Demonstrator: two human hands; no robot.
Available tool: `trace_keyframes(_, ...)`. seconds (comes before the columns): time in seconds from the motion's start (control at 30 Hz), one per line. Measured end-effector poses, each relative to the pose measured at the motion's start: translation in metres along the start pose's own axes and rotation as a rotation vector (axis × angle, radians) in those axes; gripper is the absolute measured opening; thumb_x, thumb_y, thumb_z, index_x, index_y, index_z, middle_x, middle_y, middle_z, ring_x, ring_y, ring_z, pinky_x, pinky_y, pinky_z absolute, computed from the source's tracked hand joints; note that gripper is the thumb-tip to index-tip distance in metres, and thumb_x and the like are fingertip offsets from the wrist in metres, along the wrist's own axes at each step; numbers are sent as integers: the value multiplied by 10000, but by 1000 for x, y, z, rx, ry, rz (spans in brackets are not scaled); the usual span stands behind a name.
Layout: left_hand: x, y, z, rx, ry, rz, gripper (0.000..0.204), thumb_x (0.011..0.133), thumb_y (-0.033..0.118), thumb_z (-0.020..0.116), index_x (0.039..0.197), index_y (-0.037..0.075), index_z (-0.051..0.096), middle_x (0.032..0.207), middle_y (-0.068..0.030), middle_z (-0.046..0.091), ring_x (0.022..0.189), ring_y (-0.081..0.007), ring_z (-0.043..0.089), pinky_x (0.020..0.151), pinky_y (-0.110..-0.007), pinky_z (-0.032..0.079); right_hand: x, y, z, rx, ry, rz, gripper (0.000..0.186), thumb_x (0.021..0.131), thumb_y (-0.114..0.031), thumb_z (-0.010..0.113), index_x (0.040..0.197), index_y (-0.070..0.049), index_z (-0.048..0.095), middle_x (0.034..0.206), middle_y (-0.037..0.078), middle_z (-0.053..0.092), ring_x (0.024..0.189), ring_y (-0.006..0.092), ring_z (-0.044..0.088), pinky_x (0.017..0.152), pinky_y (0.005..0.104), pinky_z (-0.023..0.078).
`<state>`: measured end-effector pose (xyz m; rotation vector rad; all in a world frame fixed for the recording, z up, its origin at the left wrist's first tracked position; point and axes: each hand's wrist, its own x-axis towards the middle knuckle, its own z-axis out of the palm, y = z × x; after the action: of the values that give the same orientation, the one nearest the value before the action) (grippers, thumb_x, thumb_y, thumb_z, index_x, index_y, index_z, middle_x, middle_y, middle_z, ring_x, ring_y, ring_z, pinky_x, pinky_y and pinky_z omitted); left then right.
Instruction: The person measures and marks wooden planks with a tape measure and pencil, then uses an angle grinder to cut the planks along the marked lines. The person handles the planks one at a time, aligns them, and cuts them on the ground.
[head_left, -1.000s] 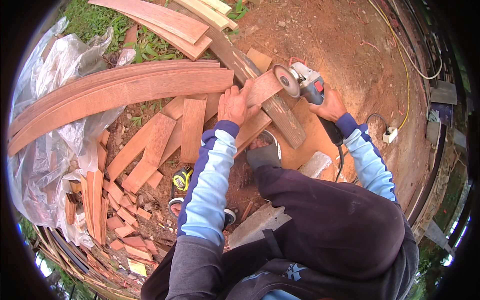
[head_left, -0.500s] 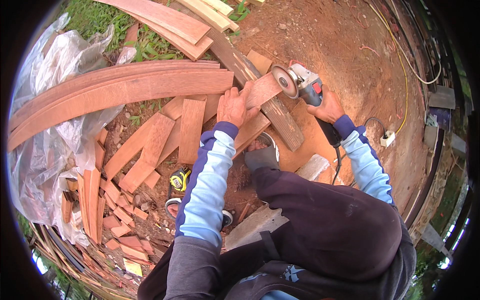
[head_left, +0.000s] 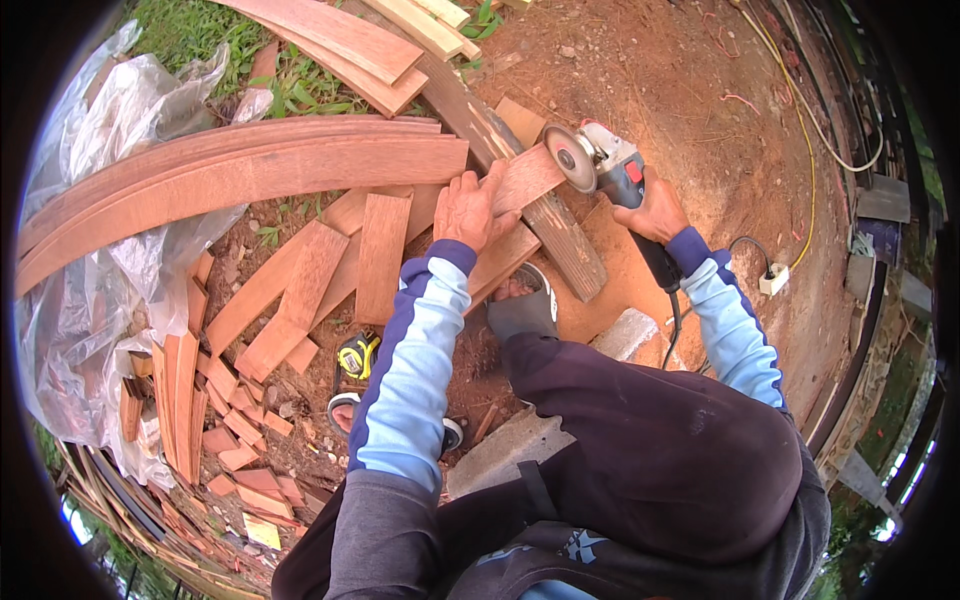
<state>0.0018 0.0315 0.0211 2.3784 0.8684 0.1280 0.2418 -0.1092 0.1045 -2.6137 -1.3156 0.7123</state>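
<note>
My right hand (head_left: 652,208) is wrapped round the body of an angle grinder (head_left: 618,170) with a grey and red housing. Its round disc (head_left: 570,158) stands at the right end of a short reddish board (head_left: 530,178); whether it touches the wood I cannot tell. On that board rests my left hand (head_left: 470,208), thumb and fingers bent over its left part and edge, gripping it. The board lies across a rough, weathered timber (head_left: 568,245). My foot is beside the timber, under the board's near side.
Long reddish planks (head_left: 300,165) are stacked at left, partly over clear plastic sheeting (head_left: 130,170). Short offcuts (head_left: 245,430) and a yellow tape measure (head_left: 357,355) lie below. A concrete block (head_left: 510,455) sits by my knee. At right are a white socket (head_left: 774,279) and a yellow cord (head_left: 808,190).
Almost nothing differs. Both hands, the board and the grinder keep their places, with only a very slight shift of the whole view.
</note>
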Motion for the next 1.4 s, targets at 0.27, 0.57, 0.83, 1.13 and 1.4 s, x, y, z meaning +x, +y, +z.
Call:
trace_keyframes(0.27, 1, 0, 1, 3, -1, -5, 761, 703, 352, 736, 1368, 149, 428, 958, -199, 556, 961, -358, 545, 834, -428, 444, 4, 6, 5, -6, 45, -39, 580, 587, -291, 710, 947, 115, 506, 763, 279, 602, 713, 381, 629, 665, 421, 496)
trace_keyframes(0.57, 1, 0, 0, 10, -9, -8, 761, 704, 353, 735, 1369, 152, 426, 950, -193, 556, 950, -356, 548, 829, -428, 445, 4, 2, 4, -21, 28, -17, 590, 582, -289, 709, 953, 122, 505, 765, 284, 603, 716, 380, 633, 668, 420, 499)
trace_keyframes(0.83, 0, -1, 0, 8, -1, -1, 763, 700, 354, 733, 1370, 153, 429, 955, -194, 558, 948, -356, 548, 828, -428, 445, 4, 1, 5, -20, 14, 4, 578, 579, -271, 701, 955, 121, 505, 778, 282, 607, 721, 379, 635, 670, 417, 500)
trace_keyframes(1.13, 3, 3, 0, 2, -6, -7, 775, 687, 363, 736, 1369, 154, 432, 955, -190, 557, 947, -353, 543, 834, -432, 439, 6, 9, 6, 34, 13, -18, 610, 605, -290, 712, 992, 141, 518, 821, 302, 620, 784, 408, 642, 714, 421, 505)
trace_keyframes(1.4, -21, 1, -9, -33, 86, -77, 794, 611, 367, 789, 1286, 99, 468, 972, -183, 567, 940, -351, 548, 820, -438, 442, -3, 2, -8, 177, 190, 29, 536, 612, -291, 737, 985, 61, 583, 818, 216, 655, 746, 327, 653, 709, 390, 508)
